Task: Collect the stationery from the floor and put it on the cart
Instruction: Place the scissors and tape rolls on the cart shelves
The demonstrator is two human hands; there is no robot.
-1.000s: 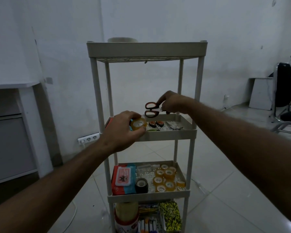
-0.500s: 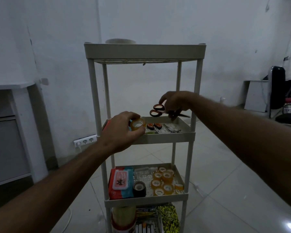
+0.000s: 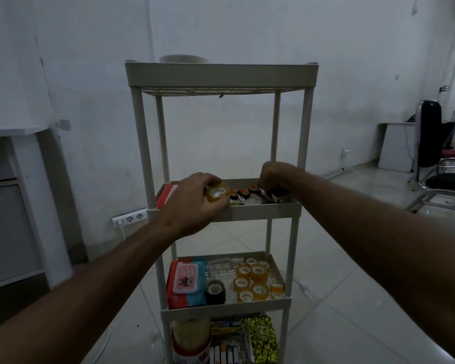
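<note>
Tape roll pinched in left hand fingers; right hand curled over scissors, grip unclear.

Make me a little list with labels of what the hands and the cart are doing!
left hand: holds a clear tape roll at the second shelf's front edge
right hand: down in the second shelf, on the scissors
third shelf: many tape rolls, one black roll, a red and blue pack
top shelf: a pale bowl

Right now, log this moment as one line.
left hand: holds tape roll | right hand: setting scissors on second shelf | cart: upright
</note>
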